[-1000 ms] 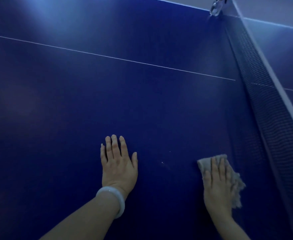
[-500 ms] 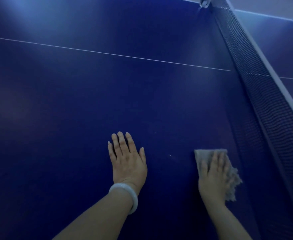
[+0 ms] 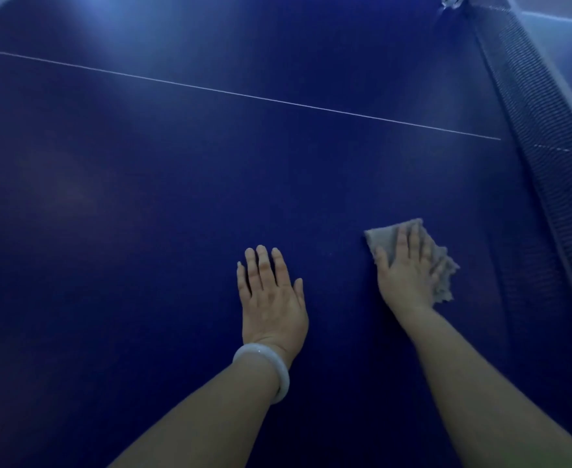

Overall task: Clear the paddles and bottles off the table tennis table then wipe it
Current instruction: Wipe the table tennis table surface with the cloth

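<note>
The dark blue table tennis table (image 3: 142,214) fills the view. My left hand (image 3: 272,298) lies flat on it, palm down, fingers straight, with a white bangle on the wrist. To its right, my right hand (image 3: 407,268) presses flat on a grey cloth (image 3: 380,236) that lies on the table surface, its frayed edge sticking out on the right side. No paddles or bottles show in this view.
The net (image 3: 554,140) with its white top band runs along the right side, close to the cloth. A metal net clamp (image 3: 451,1) sits at the top edge. A thin white centre line (image 3: 244,94) crosses the table.
My right hand has slid the cloth farther forward over the table. The view has shifted, and both forearms show more. My left hand stays flat on the surface.
</note>
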Motion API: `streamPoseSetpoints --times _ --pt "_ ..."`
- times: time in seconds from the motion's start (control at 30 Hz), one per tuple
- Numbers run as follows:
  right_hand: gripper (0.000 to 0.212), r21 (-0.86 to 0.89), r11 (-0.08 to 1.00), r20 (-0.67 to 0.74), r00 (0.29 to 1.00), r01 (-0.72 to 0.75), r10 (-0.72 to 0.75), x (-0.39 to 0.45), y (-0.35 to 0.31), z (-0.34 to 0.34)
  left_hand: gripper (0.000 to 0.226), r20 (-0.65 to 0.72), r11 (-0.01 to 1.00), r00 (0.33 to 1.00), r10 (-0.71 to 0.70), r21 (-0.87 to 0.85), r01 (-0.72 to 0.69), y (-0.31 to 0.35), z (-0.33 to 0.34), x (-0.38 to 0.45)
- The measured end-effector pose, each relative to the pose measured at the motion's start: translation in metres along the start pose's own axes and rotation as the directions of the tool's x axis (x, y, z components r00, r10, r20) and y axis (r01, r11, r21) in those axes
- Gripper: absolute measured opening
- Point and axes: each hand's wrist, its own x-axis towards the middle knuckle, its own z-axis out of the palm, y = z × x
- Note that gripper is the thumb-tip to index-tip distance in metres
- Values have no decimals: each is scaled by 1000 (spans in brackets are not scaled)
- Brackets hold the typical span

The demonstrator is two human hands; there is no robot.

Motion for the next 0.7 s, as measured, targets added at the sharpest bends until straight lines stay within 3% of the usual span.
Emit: streamPoseSetpoints --times 0.07,0.23,0.37,0.43,0.57,0.67,0.7 --pt "66 -18 1000 -29 1000 4 -4 -25 -4 7 74 -3 1000 1000 -9 -6 9 -1 2 0" --pt "70 -106 963 -89 962 249 -259 -65 -39 33 74 8 993 1000 -6 -117 7 -1 -4 -1" --pt "73 -122 940 -62 943 317 -326 -47 -40 30 51 -4 881 999 47 -472 -43 -22 -20 -4" --pt "71 -120 935 -49 939 333 -341 -45 -40 30 49 -26 832 998 54 -552 -59 -49 -27 -10" --pt "67 -87 958 -27 961 272 -275 -41 -41 24 59 -91 956 993 -73 -291 44 -121 -36 -26" --pt "66 28 992 9 992 126 -126 -34 -65 19 71 -59 959 972 -229 -185 215 -157 -38 -36" --pt "63 24 988 21 988 150 -151 -36 -77 21 76 -57 960 967 -249 -151 238 -161 -36 -39"
